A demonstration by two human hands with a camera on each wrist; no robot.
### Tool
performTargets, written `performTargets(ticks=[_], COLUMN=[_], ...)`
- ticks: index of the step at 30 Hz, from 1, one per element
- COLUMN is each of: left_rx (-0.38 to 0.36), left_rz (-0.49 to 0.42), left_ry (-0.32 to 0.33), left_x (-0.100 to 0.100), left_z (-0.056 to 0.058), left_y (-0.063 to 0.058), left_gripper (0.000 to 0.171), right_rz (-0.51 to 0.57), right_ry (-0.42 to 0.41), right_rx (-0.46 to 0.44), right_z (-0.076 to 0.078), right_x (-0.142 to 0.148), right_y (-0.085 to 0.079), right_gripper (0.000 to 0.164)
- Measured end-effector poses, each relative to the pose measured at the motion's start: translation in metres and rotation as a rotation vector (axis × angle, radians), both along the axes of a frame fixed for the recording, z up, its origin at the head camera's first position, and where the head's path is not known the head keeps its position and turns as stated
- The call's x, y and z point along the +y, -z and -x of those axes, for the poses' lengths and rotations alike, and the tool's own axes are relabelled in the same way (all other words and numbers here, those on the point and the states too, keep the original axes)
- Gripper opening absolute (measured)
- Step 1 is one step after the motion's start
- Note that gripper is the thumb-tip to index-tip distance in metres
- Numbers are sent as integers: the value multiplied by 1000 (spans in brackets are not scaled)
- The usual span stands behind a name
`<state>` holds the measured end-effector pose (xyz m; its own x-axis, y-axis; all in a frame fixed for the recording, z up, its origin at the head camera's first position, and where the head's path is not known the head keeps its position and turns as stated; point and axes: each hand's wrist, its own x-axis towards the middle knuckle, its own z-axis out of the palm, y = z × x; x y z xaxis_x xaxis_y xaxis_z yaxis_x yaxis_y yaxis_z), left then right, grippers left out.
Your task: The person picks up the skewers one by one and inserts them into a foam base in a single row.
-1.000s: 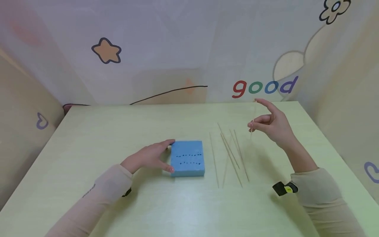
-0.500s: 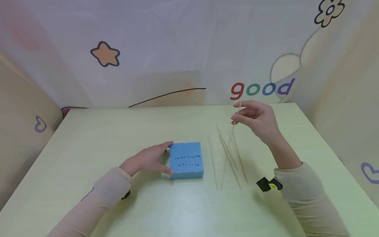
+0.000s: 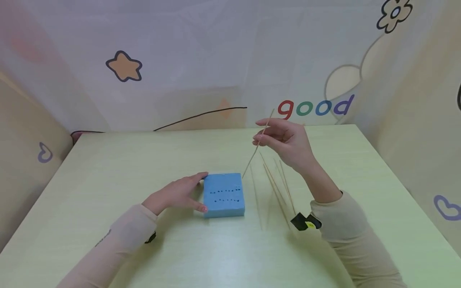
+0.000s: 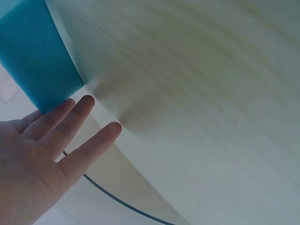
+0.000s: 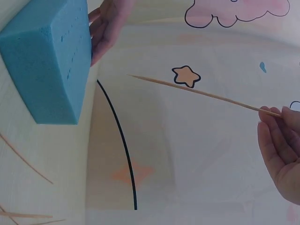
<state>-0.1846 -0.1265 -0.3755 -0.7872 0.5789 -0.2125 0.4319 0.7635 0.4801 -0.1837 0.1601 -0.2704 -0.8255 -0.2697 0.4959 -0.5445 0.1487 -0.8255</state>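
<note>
A blue foam block [image 3: 224, 182] with two rows of small holes in its top lies flat on the table. My left hand [image 3: 176, 195] rests against its left side, thumb at the near corner and a finger at the far one; the left wrist view shows these fingers [image 4: 89, 149] fairly straight. In my right hand [image 3: 288, 146], thumb and fingers pinch a thin bamboo skewer [image 5: 201, 93] near one end. It slants down left in the air, its pointed tip close to the block's far right corner; whether it touches cannot be told.
Several more skewers [image 3: 275, 186] lie loosely crossed on the pale table [image 3: 144, 160], right of the block and below my right forearm. A printed curtain [image 3: 187, 52] stands behind the table's far edge.
My right hand has moved left with the skewer, from right of the loose skewers to above their far ends. The skewer has tilted toward the block. My left hand stays at the block.
</note>
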Motion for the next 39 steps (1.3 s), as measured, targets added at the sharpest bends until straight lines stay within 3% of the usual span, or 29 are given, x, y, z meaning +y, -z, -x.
performTargets(ticks=[5, 11, 18, 26, 39], left_rx=[-3, -17, -17, -20, -28], left_rz=[-14, -31, -35, -31, -59], left_ry=[6, 16, 21, 19, 47], left_x=[-2, -2, -2, -5, -3], left_z=[1, 1, 2, 1, 5], left_y=[-1, -1, -1, 1, 3], left_gripper=[107, 106, 105, 106, 106], right_rz=[-14, -55, -81, -100, -102], right_ry=[-31, -93, -153, -213, -232], right_rx=[66, 226, 343, 360, 378], right_z=[0, -3, -4, -5, -6], right_x=[-19, -39, -60, -79, -90], right_y=[-1, 3, 18, 32, 39], right_gripper=[29, 31, 38, 37, 35])
